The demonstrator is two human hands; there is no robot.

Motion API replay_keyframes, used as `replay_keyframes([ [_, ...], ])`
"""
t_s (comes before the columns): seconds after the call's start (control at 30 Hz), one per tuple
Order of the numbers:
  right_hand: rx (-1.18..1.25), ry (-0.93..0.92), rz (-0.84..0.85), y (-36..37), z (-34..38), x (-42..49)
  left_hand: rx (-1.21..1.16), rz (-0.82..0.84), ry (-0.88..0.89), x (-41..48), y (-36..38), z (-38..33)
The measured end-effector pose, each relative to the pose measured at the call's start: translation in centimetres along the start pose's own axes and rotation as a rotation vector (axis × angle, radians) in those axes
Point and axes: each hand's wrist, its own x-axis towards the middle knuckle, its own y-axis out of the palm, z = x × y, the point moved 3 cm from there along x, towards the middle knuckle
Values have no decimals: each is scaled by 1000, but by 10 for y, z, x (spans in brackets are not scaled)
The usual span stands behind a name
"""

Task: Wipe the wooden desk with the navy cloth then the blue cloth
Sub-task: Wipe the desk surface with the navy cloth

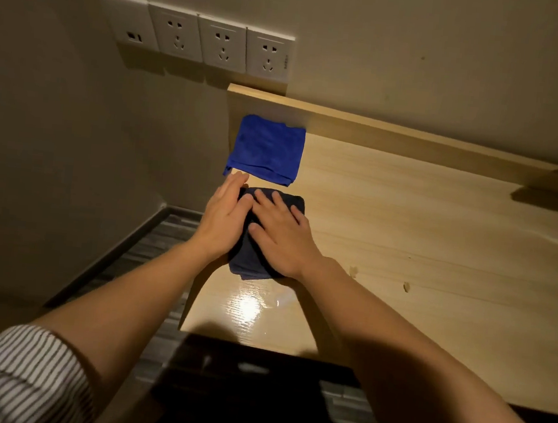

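The first step of the task was in hand. The navy cloth (249, 263) lay bunched on the desk (421, 242) near its left edge. Both hands were on top of it. The left hand (224, 213) lay flat with fingers straight along the cloth's left side. The right hand (279, 231) was spread, fingers apart, pressing on its middle and right side. Neither hand gripped the cloth; both pressed down on it.

The blue cloth (266, 148) lay folded just beyond, in the back left corner against the raised back board (381, 129). It was close to the left fingertips but apart from the navy cloth.

In my judgement, wiping had hardly covered the surface. The next move called for firm downward pressure and a sweep rightward across the wide bare expanse. Two small pale specks (353, 271) (406, 286) sat right of the hands and would need collecting.

Nothing stood in the sweep's path to the right. The blue cloth risked being pushed if the stroke went towards the back. The left edge was close, so the cloth could slip off it.

A row of wall sockets (218, 45) sat above the corner. A dark object (253, 396) stood below the front edge; I could not tell what it was.
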Motion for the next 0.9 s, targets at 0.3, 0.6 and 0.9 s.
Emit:
replay_keyframes([
  [0.3,-214,404,-65,-65,-146,-71,711,251,264,-5,54,-23],
  [0.6,-216,380,-76,-57,-170,-69,852,229,326,-3,58,-8],
  [0.9,-222,359,-87,-57,-171,-68,867,240,358,-31,51,3],
])
